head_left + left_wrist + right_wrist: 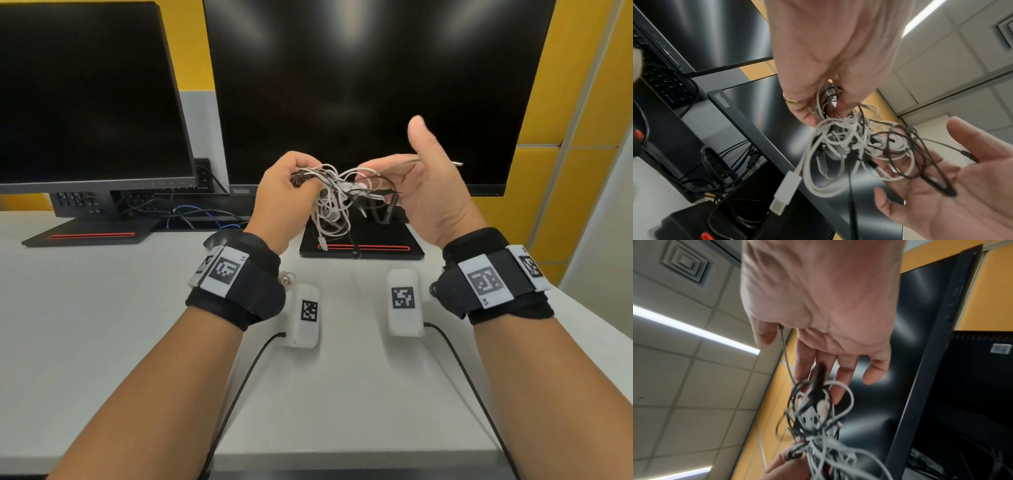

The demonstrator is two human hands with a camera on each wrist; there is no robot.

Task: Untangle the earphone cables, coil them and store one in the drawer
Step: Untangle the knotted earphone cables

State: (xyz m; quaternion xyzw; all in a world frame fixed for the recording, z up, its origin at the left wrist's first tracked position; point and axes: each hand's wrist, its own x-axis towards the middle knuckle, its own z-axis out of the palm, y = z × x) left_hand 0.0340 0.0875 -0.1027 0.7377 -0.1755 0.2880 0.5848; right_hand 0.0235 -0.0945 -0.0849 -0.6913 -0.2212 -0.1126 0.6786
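Left hand (pixel 286 192) clenched on tangled earphone cables (pixel 337 197), right hand (pixel 423 185) spread, fingers under the tangle.

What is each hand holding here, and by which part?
The left hand grips the tangled cables at the bundle's left end; the right hand, fingers straight, supports loose strands.

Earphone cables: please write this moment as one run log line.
stage: untangling | earphone cables: white and black, tangled, above desk | left hand: grips bundle | right hand: open, strands across fingers | coiled: no
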